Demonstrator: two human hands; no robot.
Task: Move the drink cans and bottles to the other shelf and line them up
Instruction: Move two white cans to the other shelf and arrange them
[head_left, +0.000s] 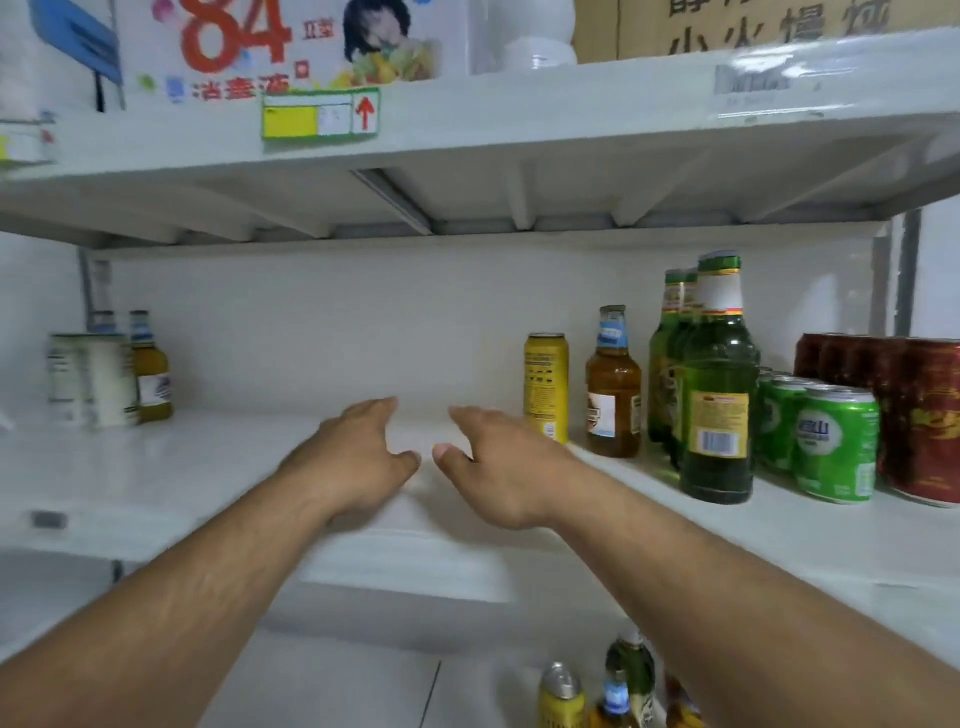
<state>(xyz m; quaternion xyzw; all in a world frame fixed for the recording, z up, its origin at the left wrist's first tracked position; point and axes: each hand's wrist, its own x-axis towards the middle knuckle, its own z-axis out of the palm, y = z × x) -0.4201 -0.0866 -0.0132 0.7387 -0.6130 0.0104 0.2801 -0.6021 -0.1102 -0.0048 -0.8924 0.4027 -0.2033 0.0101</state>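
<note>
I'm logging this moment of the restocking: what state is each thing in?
left hand: open, empty
right hand: open, empty
yellow can: upright on shelf
amber bottle: upright, capped
green bottles: upright, capped
green cans: upright, in a row
red cans: upright

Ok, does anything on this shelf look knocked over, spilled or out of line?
Nothing stands out. The yellow can, brown bottle, green bottles and green cans all stand upright, with no spill on the shelf.
</note>
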